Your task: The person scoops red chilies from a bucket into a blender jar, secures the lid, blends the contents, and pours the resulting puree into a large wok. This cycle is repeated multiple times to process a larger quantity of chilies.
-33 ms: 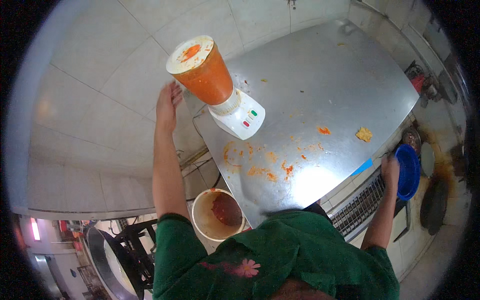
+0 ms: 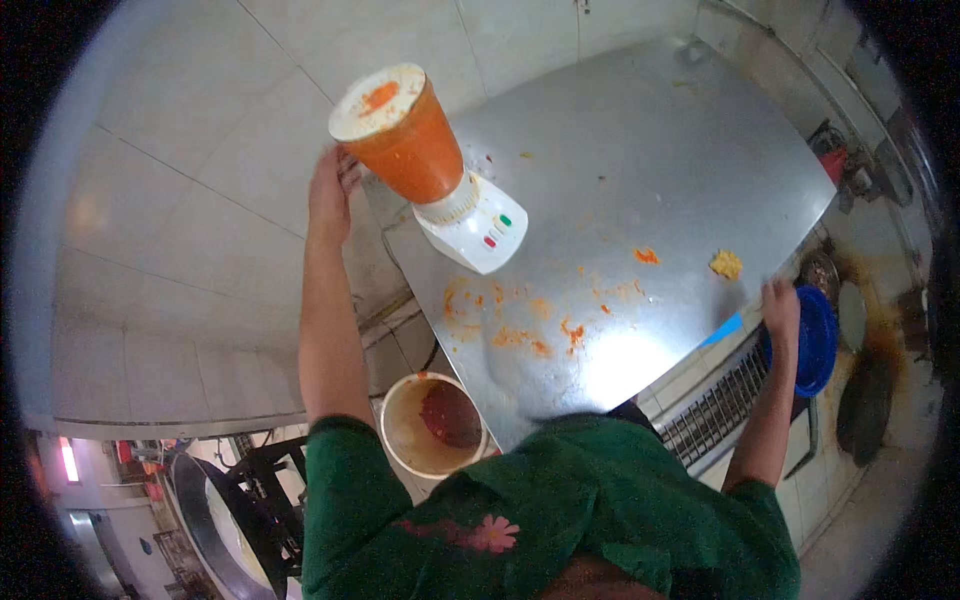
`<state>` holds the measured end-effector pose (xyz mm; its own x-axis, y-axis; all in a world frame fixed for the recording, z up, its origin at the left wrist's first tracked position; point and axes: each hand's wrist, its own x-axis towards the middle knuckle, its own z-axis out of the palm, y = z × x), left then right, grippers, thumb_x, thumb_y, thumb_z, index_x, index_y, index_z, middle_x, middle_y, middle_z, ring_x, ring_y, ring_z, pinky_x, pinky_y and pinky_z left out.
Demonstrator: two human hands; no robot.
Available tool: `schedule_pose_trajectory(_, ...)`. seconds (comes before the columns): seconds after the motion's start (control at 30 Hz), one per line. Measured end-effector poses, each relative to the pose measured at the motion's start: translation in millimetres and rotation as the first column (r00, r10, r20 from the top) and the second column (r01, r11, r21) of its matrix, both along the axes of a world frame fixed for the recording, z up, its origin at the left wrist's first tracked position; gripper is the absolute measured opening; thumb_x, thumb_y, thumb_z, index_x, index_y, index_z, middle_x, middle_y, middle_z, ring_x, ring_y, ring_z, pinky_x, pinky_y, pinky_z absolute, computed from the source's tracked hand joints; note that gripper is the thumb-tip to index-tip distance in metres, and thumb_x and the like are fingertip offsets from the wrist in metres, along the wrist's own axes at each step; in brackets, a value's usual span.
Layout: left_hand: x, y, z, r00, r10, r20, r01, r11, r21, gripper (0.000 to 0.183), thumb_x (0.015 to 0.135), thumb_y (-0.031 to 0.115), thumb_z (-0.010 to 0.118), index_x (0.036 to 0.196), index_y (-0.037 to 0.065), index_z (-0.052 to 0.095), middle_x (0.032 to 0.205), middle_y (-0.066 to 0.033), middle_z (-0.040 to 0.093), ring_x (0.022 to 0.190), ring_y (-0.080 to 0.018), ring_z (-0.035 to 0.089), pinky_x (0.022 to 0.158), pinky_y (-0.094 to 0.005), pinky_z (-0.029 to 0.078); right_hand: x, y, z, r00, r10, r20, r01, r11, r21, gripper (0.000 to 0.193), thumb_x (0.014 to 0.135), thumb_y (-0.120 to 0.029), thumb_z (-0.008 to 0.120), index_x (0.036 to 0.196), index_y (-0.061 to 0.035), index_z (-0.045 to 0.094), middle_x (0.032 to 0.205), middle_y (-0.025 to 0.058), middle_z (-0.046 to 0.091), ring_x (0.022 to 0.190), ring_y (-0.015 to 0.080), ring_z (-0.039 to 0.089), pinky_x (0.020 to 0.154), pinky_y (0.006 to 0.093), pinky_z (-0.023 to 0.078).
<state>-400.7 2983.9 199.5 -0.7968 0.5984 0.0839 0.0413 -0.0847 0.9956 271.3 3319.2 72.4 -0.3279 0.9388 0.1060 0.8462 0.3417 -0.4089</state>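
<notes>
A white-based blender (image 2: 478, 225) stands at the left side of the steel table, its tall jar full of orange-red sauce (image 2: 412, 155). Its white lid (image 2: 378, 102) is smeared with the same sauce. My left hand (image 2: 330, 185) is beside the jar, just below the lid's left edge. Its fingers are apart and partly behind the jar, so I cannot tell whether they touch it. My right hand (image 2: 782, 308) is beyond the table's right edge, against the view of a blue basin (image 2: 818, 345). Its fingers are blurred and loosely bent, and nothing shows clearly in them.
Orange smears and a yellow-brown clump (image 2: 726, 265) lie on the steel table (image 2: 610, 130). A pale bucket (image 2: 400, 425) with dark red residue stands below its left corner. A drain grate (image 2: 715, 410) lies at right. A large wok (image 2: 205, 520) is at lower left.
My left hand has come slightly up and closer to the blender jar. My right hand has risen a little toward the table's edge. The blender stays in place on the table.
</notes>
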Motion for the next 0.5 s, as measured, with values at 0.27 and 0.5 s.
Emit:
schedule_pose_trajectory(0.27, -21.4, 94.6, 35.7, 0.822, -0.484, 0.302, 0.347, 0.844, 0.409, 0.052, 0.105, 0.044, 0.045, 0.134, 0.003, 0.055, 0.135, -0.0154, 0.061, 0.121, -0.0287, 0.06, 0.105, -0.0461, 0.049, -333.3, -130.4, 41.3, 0.712, 0.592, -0.379, -0.672, 0.731, -0.12, 0.074, 0.081, -0.034, 0.08, 0.143, -0.0055, 0.05, 0.145, 0.0213, 0.049, 0.131, 0.0357, 0.052, 0.11, 0.0443, 0.043)
schedule_pose_trajectory(0.5, -48.9, 109.0, 15.7, 0.826, -0.48, 0.295, 0.32, 0.83, 0.456, 0.051, 0.104, 0.042, 0.043, 0.132, 0.002, 0.056, 0.134, -0.0161, 0.061, 0.12, -0.0296, 0.061, 0.105, -0.0462, 0.049, -414.0, -183.8, 3.9, 0.711, 0.644, -0.281, -0.664, 0.747, 0.032, 0.139, 0.057, -0.057, 0.091, 0.158, -0.0022, 0.013, 0.157, 0.0289, 0.027, 0.144, 0.0441, 0.031, 0.117, 0.0535, 0.03)
